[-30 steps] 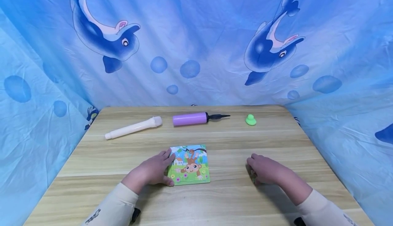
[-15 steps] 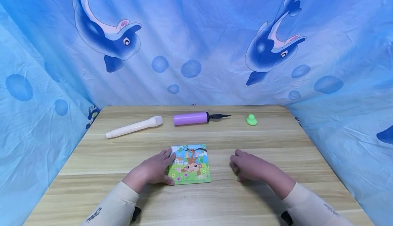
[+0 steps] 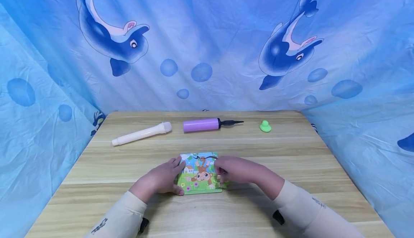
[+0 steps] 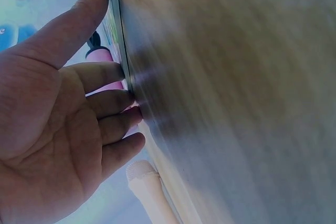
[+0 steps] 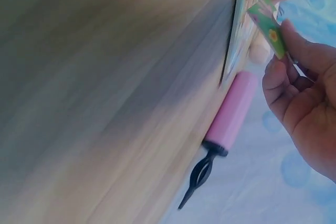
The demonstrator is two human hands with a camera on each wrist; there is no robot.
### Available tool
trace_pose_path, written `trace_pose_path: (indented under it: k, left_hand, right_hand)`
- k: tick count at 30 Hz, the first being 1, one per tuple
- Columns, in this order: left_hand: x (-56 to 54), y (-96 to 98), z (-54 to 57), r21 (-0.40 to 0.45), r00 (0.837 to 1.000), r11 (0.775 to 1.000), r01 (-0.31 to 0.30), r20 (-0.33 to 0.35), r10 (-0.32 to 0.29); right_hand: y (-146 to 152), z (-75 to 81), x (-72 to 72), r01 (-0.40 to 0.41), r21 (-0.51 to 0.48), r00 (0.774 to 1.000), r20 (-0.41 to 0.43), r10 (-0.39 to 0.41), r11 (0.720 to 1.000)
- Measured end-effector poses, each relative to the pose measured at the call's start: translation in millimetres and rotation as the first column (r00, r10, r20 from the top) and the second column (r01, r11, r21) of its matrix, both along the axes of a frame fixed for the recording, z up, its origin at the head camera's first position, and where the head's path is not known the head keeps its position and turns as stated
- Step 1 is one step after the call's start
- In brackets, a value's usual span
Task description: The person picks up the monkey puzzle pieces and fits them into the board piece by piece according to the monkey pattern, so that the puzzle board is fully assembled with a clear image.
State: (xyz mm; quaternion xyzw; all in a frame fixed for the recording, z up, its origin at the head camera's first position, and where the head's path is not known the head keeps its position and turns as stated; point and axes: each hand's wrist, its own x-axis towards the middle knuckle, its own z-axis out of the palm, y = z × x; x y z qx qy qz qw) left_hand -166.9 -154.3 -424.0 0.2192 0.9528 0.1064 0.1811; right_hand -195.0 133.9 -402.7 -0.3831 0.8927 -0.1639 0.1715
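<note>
A square jigsaw puzzle (image 3: 195, 188) with a hanging monkey picture lies flat on the table. My left hand (image 3: 161, 177) rests at its left edge, with the thumb at the near left corner and the fingers at the far left. In the left wrist view the fingers (image 4: 107, 102) are nearly straight along the board's side. My right hand (image 3: 237, 169) is over the puzzle's right edge. Between thumb and fingers it pinches a green puzzle piece (image 5: 269, 29) with a yellow flower, held tilted above the board in the right wrist view.
Behind the puzzle lie a white toy microphone (image 3: 142, 134) and a purple balloon pump (image 3: 201, 125) with a black nozzle. A small green toy duck (image 3: 265, 126) sits at the back right. Blue dolphin-print cloth (image 3: 207, 44) hangs behind and beside the wooden table (image 3: 207, 216).
My right hand has moved left across the table with the puzzle piece, from well right of the puzzle to over its right edge. My left hand has stayed in place.
</note>
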Motion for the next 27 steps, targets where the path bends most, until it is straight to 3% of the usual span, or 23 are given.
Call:
trace_pose_path:
  k: [6,12,17,27]
  left_hand:
    - [0.1,-0.1,-0.2,0.001,1.0,1.0,0.008,-0.009,-0.008]
    - [-1.0,-1.0,-0.8,0.009,1.0,1.0,0.007,-0.004,-0.007]
    - [-1.9,-0.7,-1.2,0.001,1.0,1.0,0.002,0.003,-0.002]
    - [-1.7,-0.2,0.5,0.013,1.0,1.0,0.004,0.006,-0.004]
  right_hand:
    - [-24,-2.7,-4.2,-0.061,0.019,0.996,-0.063,0.062,0.998]
    - [-37,-9.8,-5.1,-0.069,0.082,0.992,-0.095,0.077,0.994]
    - [-44,-17.4,-3.3,-0.082,0.145,0.975,-0.196,0.11,0.986]
    - [-48,-28.6,8.4,-0.018,0.244,0.942,-0.322,0.098,0.97]
